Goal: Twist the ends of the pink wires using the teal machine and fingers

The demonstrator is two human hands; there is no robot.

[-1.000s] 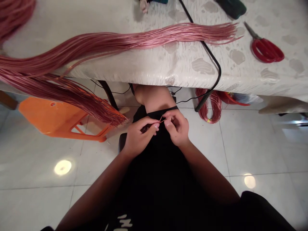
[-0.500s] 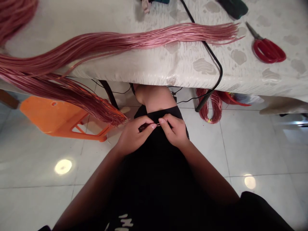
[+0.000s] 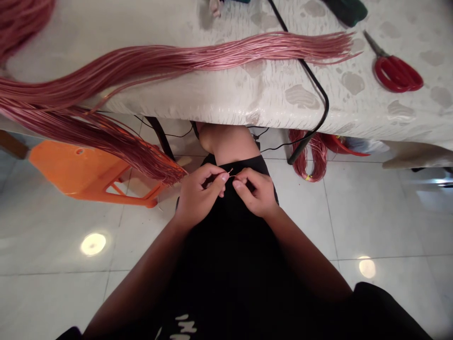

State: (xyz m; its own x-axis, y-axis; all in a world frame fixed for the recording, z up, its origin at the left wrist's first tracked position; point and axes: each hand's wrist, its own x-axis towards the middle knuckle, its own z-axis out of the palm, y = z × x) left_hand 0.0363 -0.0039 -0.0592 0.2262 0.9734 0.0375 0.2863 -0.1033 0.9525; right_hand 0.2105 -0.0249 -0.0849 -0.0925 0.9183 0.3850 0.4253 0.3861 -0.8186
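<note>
— Raised a little since the last look, the left hand (image 3: 200, 196) has curled in, and the tip of the short length of wire (image 3: 230, 173) now pokes upward. What's holding it?

— Both grips are closed on it: the thumb and fingers of that hand and of the right hand (image 3: 256, 193) pinch it just above the black shorts (image 3: 230, 264), the two hands nearly touching.

— Why so close together?

— My reading: wire that thin would spring about, so a short span between the pinches keeps it steady, and working over the lap brings it near the eyes.

— And the long stuff?

— A bundle of pink wire (image 3: 177, 61) lies along the worktop (image 3: 269, 106), and its loose strands spill off the edge to hang over an orange stool (image 3: 74, 170), away from the lap. Red-handled scissors (image 3: 396, 73) sit well off to the right, beyond a black cable (image 3: 318, 89).
</note>
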